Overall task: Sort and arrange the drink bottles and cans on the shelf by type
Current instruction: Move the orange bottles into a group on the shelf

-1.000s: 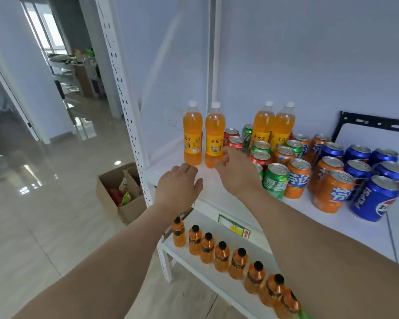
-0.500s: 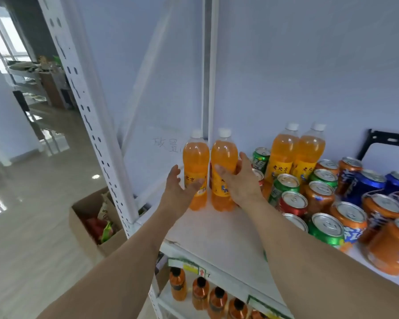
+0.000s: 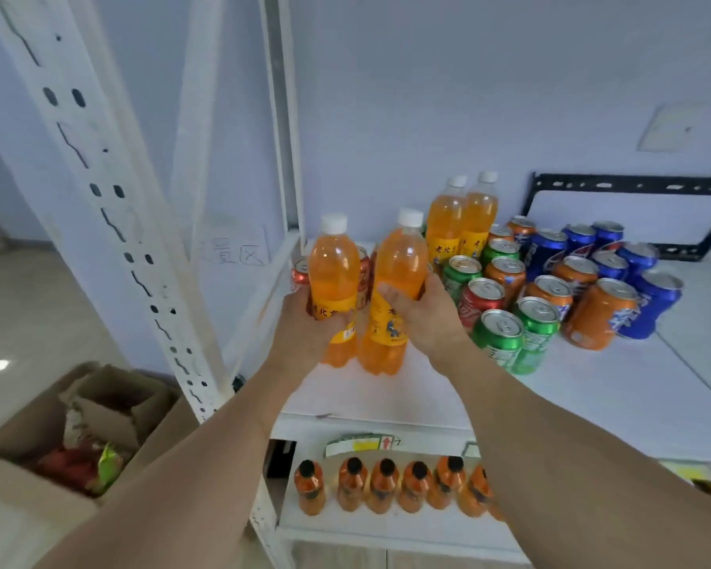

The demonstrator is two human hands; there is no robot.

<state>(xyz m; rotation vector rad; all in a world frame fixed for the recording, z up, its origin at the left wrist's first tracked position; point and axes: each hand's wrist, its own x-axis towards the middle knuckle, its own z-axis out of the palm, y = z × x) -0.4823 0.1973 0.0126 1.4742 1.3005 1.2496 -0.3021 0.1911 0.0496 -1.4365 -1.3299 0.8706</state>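
Note:
My left hand [image 3: 304,326] grips an orange soda bottle with a white cap [image 3: 331,273], and my right hand [image 3: 423,314] grips a second one [image 3: 399,264]. Both bottles are raised a little above the white shelf [image 3: 386,396] and lean slightly. Behind them stand two red cans [image 3: 300,275], partly hidden. Two more orange bottles [image 3: 460,223] stand at the back. To the right sit green cans [image 3: 505,338], a red can [image 3: 479,299], orange cans [image 3: 598,314] and blue cans [image 3: 649,301], mixed together.
A white perforated shelf post [image 3: 111,223] rises on the left. The lower shelf holds a row of small orange bottles with black caps [image 3: 386,486]. An open cardboard box [image 3: 70,437] sits on the floor at the left. A black bracket [image 3: 633,215] leans on the wall.
Both hands reached in, closed round the two front orange bottles and lifted them off the shelf toward me. The camera moved closer and to the right.

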